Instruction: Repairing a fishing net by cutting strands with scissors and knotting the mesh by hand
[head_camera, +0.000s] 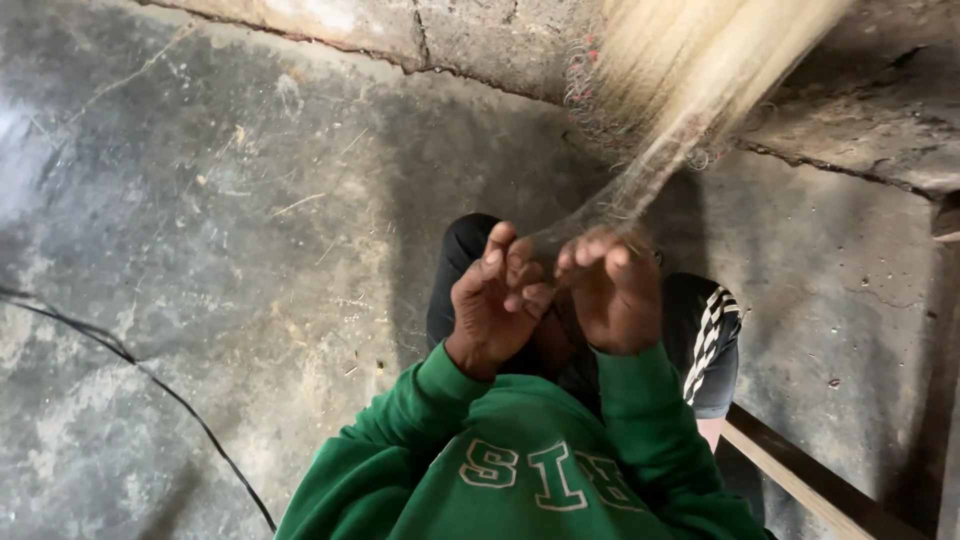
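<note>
The left hand (497, 298) and the right hand (612, 292) are raised close together in front of the chest, fingers curled inward, each pinching the narrow lower end of a bundle of pale straw-like fibres (670, 110). The bundle runs from the fingertips up and to the right, where it fans out wide and blurred against the cracked stone ledge (480, 40) along the top edge of the view; reddish threads (580, 85) show at the fan's left margin. Open room lies to the left: a broad stretch of bare, stained concrete floor (230, 230), crossed only by a thin black cable (150, 375) running from the left edge toward the bottom. To the right, space is tighter: a wooden board (800, 475) slants across the lower right corner, and the ledge continues above it. Directly beneath the hands are the person's knees in dark trousers (700, 330) with a white checked stripe, and green sleeves (640, 400) fill the lower centre.
</note>
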